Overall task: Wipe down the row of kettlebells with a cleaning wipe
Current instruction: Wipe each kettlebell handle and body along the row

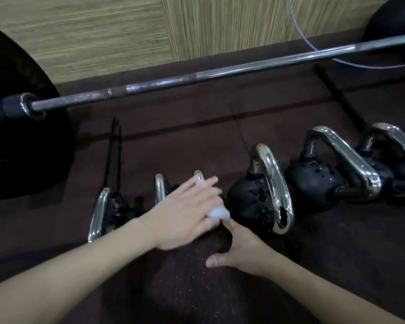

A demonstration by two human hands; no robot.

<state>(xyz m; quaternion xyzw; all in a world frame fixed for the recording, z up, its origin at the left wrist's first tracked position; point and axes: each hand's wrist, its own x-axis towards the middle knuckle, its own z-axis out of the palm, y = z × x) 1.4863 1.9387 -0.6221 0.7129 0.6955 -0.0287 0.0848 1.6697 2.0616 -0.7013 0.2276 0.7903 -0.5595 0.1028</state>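
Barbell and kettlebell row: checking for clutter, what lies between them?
Head view: only bare dark floor mat lies between the barbell and kettlebell row.
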